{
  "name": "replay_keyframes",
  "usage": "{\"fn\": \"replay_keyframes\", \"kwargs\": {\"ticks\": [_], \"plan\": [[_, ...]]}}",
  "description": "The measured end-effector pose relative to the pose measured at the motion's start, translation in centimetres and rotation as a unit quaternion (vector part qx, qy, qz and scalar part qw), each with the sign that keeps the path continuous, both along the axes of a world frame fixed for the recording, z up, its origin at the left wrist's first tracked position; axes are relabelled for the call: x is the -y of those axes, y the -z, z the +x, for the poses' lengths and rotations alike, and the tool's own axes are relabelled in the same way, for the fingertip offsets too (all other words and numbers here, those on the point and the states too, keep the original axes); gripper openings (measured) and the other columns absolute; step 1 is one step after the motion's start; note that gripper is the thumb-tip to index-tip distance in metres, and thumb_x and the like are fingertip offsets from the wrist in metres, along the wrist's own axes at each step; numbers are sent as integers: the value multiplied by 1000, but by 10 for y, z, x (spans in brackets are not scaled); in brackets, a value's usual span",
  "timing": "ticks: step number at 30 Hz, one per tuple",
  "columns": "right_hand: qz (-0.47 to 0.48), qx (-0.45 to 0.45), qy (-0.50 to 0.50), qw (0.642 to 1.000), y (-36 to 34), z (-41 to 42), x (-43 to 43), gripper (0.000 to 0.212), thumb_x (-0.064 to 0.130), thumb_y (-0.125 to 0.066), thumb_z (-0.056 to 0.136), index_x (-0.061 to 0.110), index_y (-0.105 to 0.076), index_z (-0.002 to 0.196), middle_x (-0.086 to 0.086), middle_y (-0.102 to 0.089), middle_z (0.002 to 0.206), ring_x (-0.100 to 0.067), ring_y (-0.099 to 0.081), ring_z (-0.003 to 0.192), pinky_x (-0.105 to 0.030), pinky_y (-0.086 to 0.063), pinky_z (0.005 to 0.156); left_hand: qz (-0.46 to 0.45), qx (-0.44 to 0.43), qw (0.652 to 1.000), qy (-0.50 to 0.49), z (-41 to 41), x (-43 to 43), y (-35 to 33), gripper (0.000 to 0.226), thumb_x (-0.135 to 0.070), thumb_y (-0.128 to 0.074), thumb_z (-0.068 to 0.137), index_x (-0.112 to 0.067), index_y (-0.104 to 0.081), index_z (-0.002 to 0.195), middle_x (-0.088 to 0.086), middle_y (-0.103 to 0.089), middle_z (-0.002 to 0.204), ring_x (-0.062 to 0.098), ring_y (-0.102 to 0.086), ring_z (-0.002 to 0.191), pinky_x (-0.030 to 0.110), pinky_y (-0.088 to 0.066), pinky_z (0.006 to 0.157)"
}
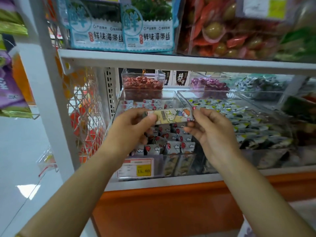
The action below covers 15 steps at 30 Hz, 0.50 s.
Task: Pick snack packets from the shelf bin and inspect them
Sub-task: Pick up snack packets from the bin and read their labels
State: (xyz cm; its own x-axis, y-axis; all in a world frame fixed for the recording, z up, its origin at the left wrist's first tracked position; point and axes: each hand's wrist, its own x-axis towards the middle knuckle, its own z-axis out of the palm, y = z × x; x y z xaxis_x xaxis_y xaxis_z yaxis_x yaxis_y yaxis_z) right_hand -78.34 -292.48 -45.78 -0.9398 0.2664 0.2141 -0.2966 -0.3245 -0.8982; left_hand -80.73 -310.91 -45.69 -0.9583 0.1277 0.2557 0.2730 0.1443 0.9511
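Left hand [131, 124] and right hand [211, 128] each pinch one end of a long packet [172, 115], thumb and fingers clamped on it, level above the clear bin [179, 154] of loose packets [173, 147]; behind, red sweets [142, 84]

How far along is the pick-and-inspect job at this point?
Done: one snack packet is out of the clear bin.
In hand: the left hand and right hand pinch its ends, printed face up, for inspection.
Left: many more packets lie in the bin.
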Motion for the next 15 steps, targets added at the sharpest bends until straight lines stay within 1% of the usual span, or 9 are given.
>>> {"fn": "replay_keyframes", "kwargs": {"ticks": [2, 4, 5, 7, 10, 12, 14, 15], "plan": [[-14, 3, -26, 1000, 2, 3, -5, 10, 9, -59, 86, 2, -65, 90, -4, -68, 74, -11, -65, 61, -21, -54, 57, 118, 72, 989, 59, 2, -1, 0, 21, -33, -58, 84, -15, -68, 91, -2, -64, 69, 9, -58, 61, 19, -48, 51], [-32, 7, -62, 998, 3, 5, -7, 16, 6, -60, 81, 0, -65, 95, -3, -71, 76, -13, -67, 65, -22, -55, 59, 232, 131, 959, 94, 2, -2, -2, 21, -32, -60, 77, -13, -69, 80, 3, -62, 73, 7, -57, 57, 16, -48, 48], [-39, 8, -75, 996, 3, 5, -7, 21, 3, -60, 80, -1, -65, 99, -3, -72, 78, -13, -68, 67, -22, -55, 61, 268, 154, 946, 96, 2, -2, -2, 20, -31, -61, 75, -14, -69, 75, 6, -61, 75, 7, -56, 56, 15, -48, 47], [-55, 11, -85, 995, 5, 4, -7, 26, -4, -58, 80, -3, -63, 106, -6, -72, 82, -14, -69, 69, -22, -56, 63, 308, 190, 929, 78, 2, 0, -2, 17, -30, -63, 72, -14, -65, 70, 9, -59, 76, 7, -56, 54, 15, -48, 46], [-80, 20, -82, 993, 7, 2, -5, 28, -9, -55, 82, -3, -62, 108, -8, -71, 80, -16, -69, 68, -22, -56, 62, 325, 208, 922, 39, 0, 2, 0, 15, -26, -63, 78, -13, -61, 71, 4, -58, 66, 5, -53, 48, 13, -45, 42], [-86, 19, -71, 994, 9, 1, -5, 27, -10, -55, 82, -3, -63, 106, -8, -70, 78, -16, -69, 67, -21, -56, 61, 346, 218, 912, 40, -1, 3, 0, 12, -22, -61, 81, -11, -62, 80, 3, -57, 68, 4, -52, 46, 11, -44, 40], [-70, 6, -42, 997, 9, 1, -5, 24, -10, -56, 82, -1, -64, 102, -7, -71, 75, -15, -69, 66, -21, -56, 61, 391, 240, 886, 63, -1, 3, 0, 22, -17, -63, 74, -8, -61, 95, 5, -57, 74, 4, -53, 45, 11, -44, 40], [-58, -3, -24, 998, 10, 0, -5, 21, -10, -56, 83, 1, -65, 99, -5, -71, 73, -15, -69, 65, -20, -55, 60, 408, 256, 873, 78, -1, 4, 0, 25, -14, -63, 71, -5, -62, 93, 6, -58, 73, 5, -54, 46, 11, -45, 40]]}}
